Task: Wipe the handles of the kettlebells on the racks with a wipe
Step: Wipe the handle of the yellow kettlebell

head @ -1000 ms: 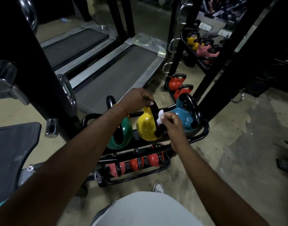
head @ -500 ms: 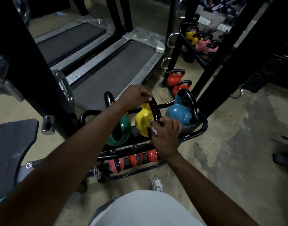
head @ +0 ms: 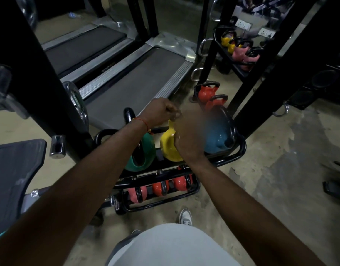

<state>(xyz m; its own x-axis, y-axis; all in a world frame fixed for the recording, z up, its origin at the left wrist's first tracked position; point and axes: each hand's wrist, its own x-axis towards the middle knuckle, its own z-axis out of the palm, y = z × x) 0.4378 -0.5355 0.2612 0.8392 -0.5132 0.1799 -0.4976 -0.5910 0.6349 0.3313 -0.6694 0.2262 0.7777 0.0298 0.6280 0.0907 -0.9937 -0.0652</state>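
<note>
Both forearms [head: 78,179] are bare, and a thin orange-red thread bracelet [head: 144,122] circles the wrist of the left hand [head: 159,110]. A light grey garment [head: 175,246] fills the bottom centre of the frame, with a white-and-grey sneaker [head: 185,216] on one foot showing just above it.

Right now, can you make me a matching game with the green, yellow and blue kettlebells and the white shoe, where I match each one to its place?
Things:
1. green kettlebell
2. yellow kettlebell
3. blue kettlebell
4. white shoe

Places:
A. right end of the top shelf of the rack
B. on the floor in front of the rack
C. middle of the top shelf
D. left end of the top shelf

Pairs: 1-D, 2-C, 3-A, 4-B
</note>
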